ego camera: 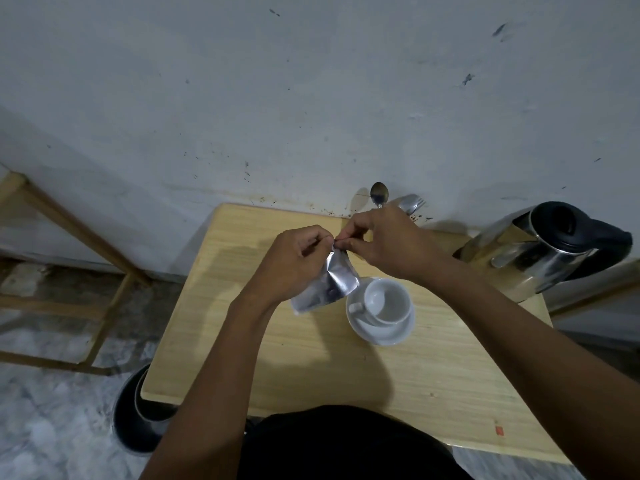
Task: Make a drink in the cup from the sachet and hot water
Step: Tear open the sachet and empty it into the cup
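A silvery foil sachet [329,285] hangs above the wooden table [311,362], just left of the cup. My left hand [294,261] and my right hand [388,240] both pinch its top edge between fingertips, close together. A white cup [384,301] stands empty on a white saucer [381,332] below and to the right of the sachet. A steel electric kettle [550,247] with a black lid and handle stands at the table's far right corner.
A spoon [379,194] and a fork [412,202] stick up behind my right hand by the wall. A dark bin [138,417] sits on the floor at the table's left front corner. A wooden frame [69,271] stands to the left.
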`<state>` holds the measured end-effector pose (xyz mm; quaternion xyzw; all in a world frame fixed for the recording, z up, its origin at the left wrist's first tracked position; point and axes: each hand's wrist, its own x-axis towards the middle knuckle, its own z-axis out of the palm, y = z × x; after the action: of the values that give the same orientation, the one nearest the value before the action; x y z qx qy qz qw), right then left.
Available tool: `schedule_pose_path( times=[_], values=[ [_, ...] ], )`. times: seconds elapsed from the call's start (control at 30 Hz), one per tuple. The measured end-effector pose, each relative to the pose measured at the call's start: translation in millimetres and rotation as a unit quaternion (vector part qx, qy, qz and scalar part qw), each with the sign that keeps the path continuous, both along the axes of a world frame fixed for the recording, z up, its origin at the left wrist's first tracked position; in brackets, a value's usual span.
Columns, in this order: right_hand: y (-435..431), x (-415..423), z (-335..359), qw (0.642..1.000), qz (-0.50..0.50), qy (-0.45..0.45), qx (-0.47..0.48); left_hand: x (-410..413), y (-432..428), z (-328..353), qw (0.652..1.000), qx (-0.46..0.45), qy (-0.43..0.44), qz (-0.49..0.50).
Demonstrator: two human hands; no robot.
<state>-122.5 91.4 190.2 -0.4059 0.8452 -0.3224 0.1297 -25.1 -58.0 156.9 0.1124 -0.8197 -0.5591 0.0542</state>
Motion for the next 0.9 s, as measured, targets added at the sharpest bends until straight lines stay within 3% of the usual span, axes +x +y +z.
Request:
schedule_pose_path(
  times=[0.23,0.3,0.4,0.53,0.63,0.73,0.9],
  values=[
    [-1,12,-22,0.974,0.019,0.206,-0.095,-1,6,-1,0.991,0.118,-0.013,0.058],
    [0,10,-21,0.979,0.024,0.174,-0.102,0,4,0,0.992,0.116,-0.014,0.049],
    [1,3,-9,0.998,-0.001,0.028,-0.064,2,0,0,0.997,0.078,-0.011,0.023],
    [1,-7,-6,1.000,0.012,0.002,-0.009,1,-4,3,1.000,0.028,0.000,0.000],
    [0,-3,-11,0.990,0.044,0.116,-0.062,-2,-2,4,0.999,0.039,0.012,0.019],
    [1,2,-26,0.957,0.069,0.261,-0.108,-3,1,2,0.994,0.097,0.002,0.047],
    [7,4,-36,0.944,0.065,0.299,-0.127,3,2,2,0.990,0.132,-0.041,0.018]
  ],
)
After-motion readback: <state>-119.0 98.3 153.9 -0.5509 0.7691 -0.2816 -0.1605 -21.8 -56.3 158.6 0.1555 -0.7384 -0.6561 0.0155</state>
